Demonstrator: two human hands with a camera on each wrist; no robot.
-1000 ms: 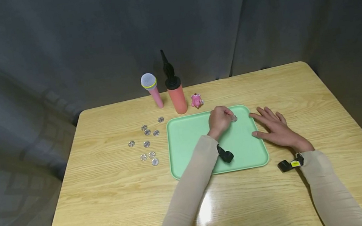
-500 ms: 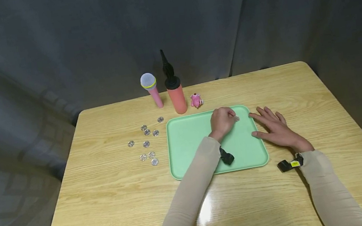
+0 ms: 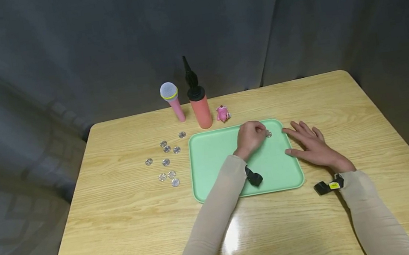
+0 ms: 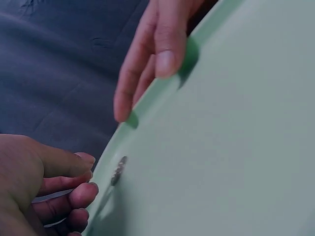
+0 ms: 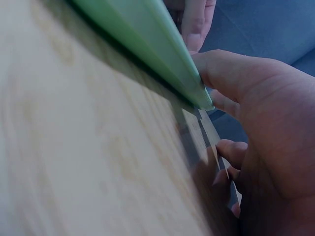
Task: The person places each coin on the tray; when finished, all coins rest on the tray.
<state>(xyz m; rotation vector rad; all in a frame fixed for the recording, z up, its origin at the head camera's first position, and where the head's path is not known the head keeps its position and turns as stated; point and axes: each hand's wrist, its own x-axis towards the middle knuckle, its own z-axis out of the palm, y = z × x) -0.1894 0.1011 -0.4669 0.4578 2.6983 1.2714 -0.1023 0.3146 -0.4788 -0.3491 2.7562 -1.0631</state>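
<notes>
A silver coin (image 4: 118, 170) lies on the pale green tray (image 3: 209, 161) near its far right corner. My left hand (image 3: 251, 137) reaches over the tray with fingers loosely bent; in the left wrist view a small gap shows between its fingertips and the coin, and no object appears in its grasp. My right hand (image 3: 310, 148) is at the tray's right side, fingers spread, thumb and forefinger right at the rim (image 5: 189, 64). Several more silver coins (image 3: 166, 162) are scattered on the wooden table left of the tray.
Behind the tray stand a pink toy microphone (image 3: 174, 101), a coral hand pump (image 3: 201, 110) with a black nozzle, and a small pink figurine (image 3: 223, 113). Dark curtains (image 3: 214, 23) hang behind the table (image 3: 132, 227).
The coin by my left hand has shifted slightly right on the tray, and that hand moved a little the same way. My right hand stays in place.
</notes>
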